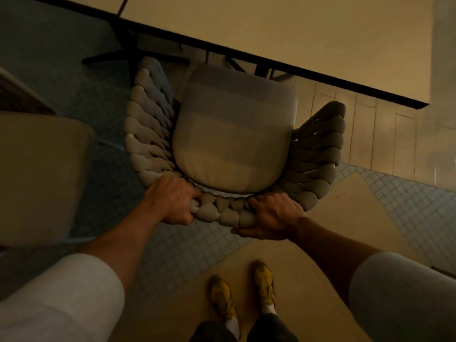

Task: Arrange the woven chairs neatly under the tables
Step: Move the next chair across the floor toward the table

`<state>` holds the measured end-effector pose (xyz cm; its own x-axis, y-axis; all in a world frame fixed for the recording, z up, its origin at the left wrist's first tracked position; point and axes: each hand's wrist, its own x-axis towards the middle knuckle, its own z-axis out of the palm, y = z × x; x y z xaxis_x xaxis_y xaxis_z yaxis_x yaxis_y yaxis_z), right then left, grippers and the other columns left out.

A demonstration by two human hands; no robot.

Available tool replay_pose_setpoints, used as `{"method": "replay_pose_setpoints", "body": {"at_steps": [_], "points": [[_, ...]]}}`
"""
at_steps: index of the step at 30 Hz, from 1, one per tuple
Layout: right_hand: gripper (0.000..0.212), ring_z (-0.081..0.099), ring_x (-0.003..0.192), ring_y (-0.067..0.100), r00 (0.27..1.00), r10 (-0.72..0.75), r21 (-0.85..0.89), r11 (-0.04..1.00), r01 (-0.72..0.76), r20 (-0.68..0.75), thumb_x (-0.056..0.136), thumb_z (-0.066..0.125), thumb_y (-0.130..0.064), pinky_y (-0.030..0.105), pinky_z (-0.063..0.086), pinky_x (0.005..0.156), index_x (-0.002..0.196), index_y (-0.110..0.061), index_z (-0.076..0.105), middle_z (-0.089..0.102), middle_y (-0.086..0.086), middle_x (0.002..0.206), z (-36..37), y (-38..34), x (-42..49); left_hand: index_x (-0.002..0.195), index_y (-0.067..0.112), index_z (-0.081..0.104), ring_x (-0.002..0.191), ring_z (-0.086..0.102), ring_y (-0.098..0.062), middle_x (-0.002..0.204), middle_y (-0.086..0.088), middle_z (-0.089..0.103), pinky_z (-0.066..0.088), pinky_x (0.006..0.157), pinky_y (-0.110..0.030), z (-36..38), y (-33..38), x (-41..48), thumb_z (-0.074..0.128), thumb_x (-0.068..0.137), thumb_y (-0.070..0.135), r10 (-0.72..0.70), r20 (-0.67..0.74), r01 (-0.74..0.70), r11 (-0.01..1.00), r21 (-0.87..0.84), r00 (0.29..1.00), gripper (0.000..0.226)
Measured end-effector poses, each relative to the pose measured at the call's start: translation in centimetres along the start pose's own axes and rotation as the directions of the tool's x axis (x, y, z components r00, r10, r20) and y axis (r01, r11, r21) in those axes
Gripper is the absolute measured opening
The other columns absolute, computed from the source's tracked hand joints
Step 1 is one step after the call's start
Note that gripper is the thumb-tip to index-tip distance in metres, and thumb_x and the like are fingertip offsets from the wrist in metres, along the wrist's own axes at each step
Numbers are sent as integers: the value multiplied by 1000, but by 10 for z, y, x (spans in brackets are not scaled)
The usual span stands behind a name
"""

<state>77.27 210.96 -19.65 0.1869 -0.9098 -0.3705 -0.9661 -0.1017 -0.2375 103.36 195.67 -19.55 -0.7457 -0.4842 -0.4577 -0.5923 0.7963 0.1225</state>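
The woven chair [232, 134] stands on the floor [308, 255] facing the tabletop [283, 28], its seat front just at the edge. Left hand [172, 201] grips the braided backrest; right hand [274, 215] grips it alongside. Yellow shoes [244, 292] stand behind.

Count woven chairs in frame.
1: the woven chair centre frame, left hand and right hand gripping its back, facing the table. The beige cushion at far left may belong to another; cannot tell.

Dim, warm yellowish light, brightest at upper right; soft motion blur throughout, with wide-angle bending at edges.
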Motion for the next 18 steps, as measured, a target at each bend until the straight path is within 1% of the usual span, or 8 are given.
{"method": "replay_pose_setpoints", "body": {"at_steps": [4,7,8,10,11,14,16,18], "points": [[85,61,66,16,999,25,-3,1000,-25,-45,65,20,-106,29,41,59,98,-38,60,64,-14,78,7,4,-1,110,58,66,78,66,-14,87,15,73,49,67,-28,0,0,-3,48,58,62,16,-17,-14,995,94,1000,55],[82,48,59,14,998,22,-34,999,-24,-53,66,23,-106,29,38,56,92,-36,58,49,-16,69,7,2,-6,118,58,64,90,67,-15,96,14,73,49,75,-28,-1,10,-11,52,61,59,-68,25,66,996,62,997,59],[79,50,60,14,999,35,-36,999,-36,-39,67,28,-105,29,37,56,93,-36,57,50,-16,70,7,2,-7,119,55,65,95,66,-15,99,13,73,47,77,-28,-1,15,-15,56,63,55,-114,26,113,993,35,993,57],[72,59,67,14,998,56,-36,998,-56,-14,70,40,-99,30,38,60,97,-34,58,61,-12,78,5,-1,-12,118,42,67,105,65,-15,108,12,72,41,86,-30,-3,29,-27,63,71,50,-216,-27,216,976,8,976,48],[67,62,73,15,998,53,-44,998,-54,-27,74,48,-93,30,39,64,100,-33,59,65,-10,84,5,-4,-14,122,38,65,113,63,-16,116,11,71,39,96,-33,-2,37,-34,65,75,49,-255,-62,256,966,20,965,48],[41,66,96,19,996,23,-47,999,-27,-82,85,63,-62,37,39,85,110,-30,58,69,-7,104,6,-9,-28,143,24,56,136,49,-21,143,2,59,20,123,-43,1,63,-60,69,81,43,-299,-131,302,953,5,945,67],[36,63,105,19,995,0,-21,1000,-2,-98,87,63,-52,38,38,92,115,-30,55,66,-8,111,5,-7,-39,151,19,48,146,38,-24,153,-3,48,17,127,-46,0,74,-76,70,81,41,-300,-179,303,953,-8,937,77],[41,60,112,18,997,-35,-13,999,34,-73,89,60,-55,41,38,98,122,-31,53,64,-8,118,-1,-2,-48,157,21,38,153,27,-24,162,-2,35,21,126,-47,-1,82,-92,71,82,40,-331,-180,329,943,-44,926,83]]}}
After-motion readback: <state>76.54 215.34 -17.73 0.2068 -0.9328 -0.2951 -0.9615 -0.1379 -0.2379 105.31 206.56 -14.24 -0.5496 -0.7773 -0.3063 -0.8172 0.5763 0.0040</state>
